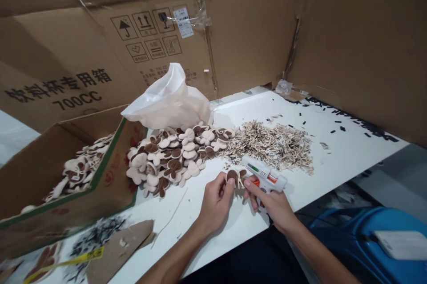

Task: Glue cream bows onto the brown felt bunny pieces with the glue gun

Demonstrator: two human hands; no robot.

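Note:
Between finger and thumb, my left hand (216,202) pinches a small brown and cream felt butterfly-shaped piece (232,176) just above the white table (187,248). My right hand (271,204) is closed around a white glue gun (263,174) with orange parts. Its fingertips are close to the felt piece; whether they touch it I cannot tell. The gun's nozzle is not clearly visible. Beyond my hands lies a heap of small pale strips (276,146). To the left, a pile of similar brown and cream felt pieces (173,155) spreads over the table.
A cardboard box (96,195) with more felt pieces stands at left, near a white plastic bag (176,102). Cardboard walls (253,30) rise behind. Small black pieces (343,128) lie at right. Cardboard scrap (123,248) is at front left, a blue chair (367,239) at right.

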